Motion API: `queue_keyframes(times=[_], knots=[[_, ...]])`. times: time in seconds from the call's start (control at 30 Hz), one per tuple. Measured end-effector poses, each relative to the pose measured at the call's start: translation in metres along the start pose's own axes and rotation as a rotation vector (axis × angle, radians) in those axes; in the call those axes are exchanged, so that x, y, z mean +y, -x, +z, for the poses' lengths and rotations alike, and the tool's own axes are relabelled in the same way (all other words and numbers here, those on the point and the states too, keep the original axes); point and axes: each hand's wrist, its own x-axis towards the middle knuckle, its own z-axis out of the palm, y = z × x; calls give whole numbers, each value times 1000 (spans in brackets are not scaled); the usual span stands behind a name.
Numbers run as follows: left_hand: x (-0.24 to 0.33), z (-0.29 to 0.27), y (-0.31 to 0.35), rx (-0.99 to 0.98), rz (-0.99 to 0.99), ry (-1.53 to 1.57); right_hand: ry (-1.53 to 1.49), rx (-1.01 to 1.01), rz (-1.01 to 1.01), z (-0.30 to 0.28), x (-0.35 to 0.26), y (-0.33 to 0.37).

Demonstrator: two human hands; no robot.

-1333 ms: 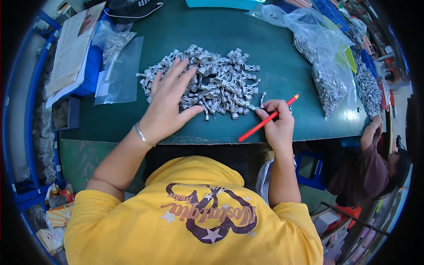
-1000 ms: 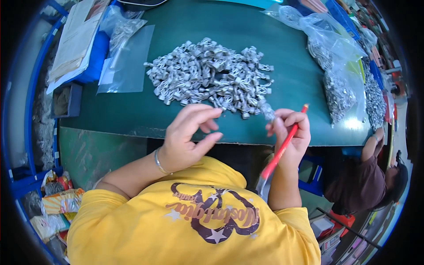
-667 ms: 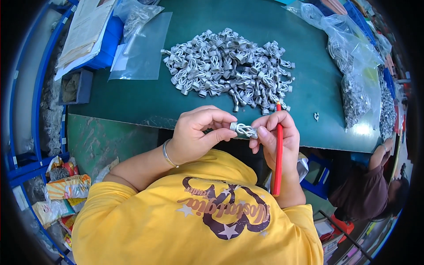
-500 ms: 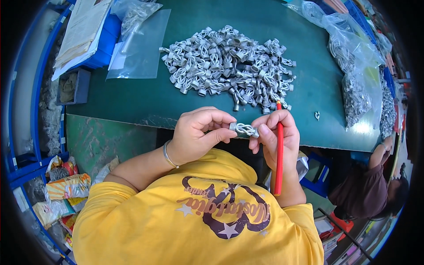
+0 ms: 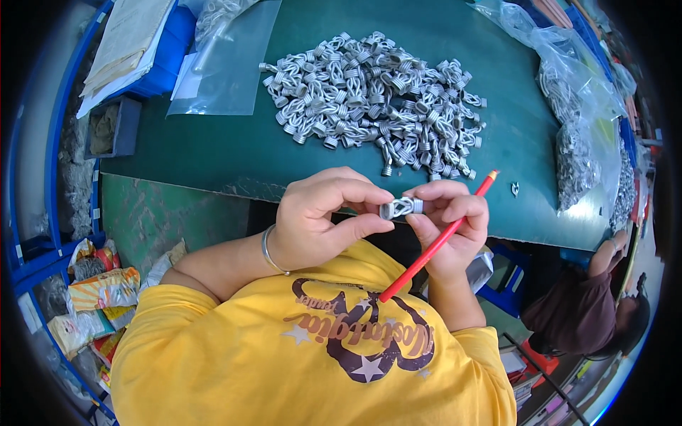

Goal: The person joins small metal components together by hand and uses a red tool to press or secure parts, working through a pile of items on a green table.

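Between my two hands, just off the table's near edge, is a small silvery metal piece point(image 5: 406, 206) with twisted loops and a ribbed collar at each end. My left hand point(image 5: 323, 213) pinches its left end between thumb and fingertips. The other end sits in the fingertips of my right hand point(image 5: 455, 224). A red pencil point(image 5: 435, 247) also lies in my right hand, slanting across the fingers with its tip up and to the right. Beyond my hands, a large heap of similar metal pieces point(image 5: 369, 92) covers the middle of the green table point(image 5: 213, 153).
A clear bag of metal pieces point(image 5: 577, 156) lies at the right, with one small loose piece point(image 5: 515, 189) nearer me. At the left are a blue bin point(image 5: 170, 60), papers point(image 5: 124, 53) and a grey box point(image 5: 114, 128). Another person point(image 5: 575, 309) sits at the right.
The red pencil has swung from nearly upright to a slant. The metal piece has turned in my fingers and now shows its left end's opening.
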Motion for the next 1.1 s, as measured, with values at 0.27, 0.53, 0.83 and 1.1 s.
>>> queue_keyframes(times=[0.27,0.53,0.83,1.1], knots=[[-5,3,5,40,-227,259,36,67,-166,6,-4,-4],[-4,-1,4,25,-99,62,-47,132,-14,4,0,-3],[-2,-2,-5,19,-814,611,335,-77,-276,8,-6,-12],[-5,-21,-3,-20,-861,879,985,-99,-271,9,6,-27]])
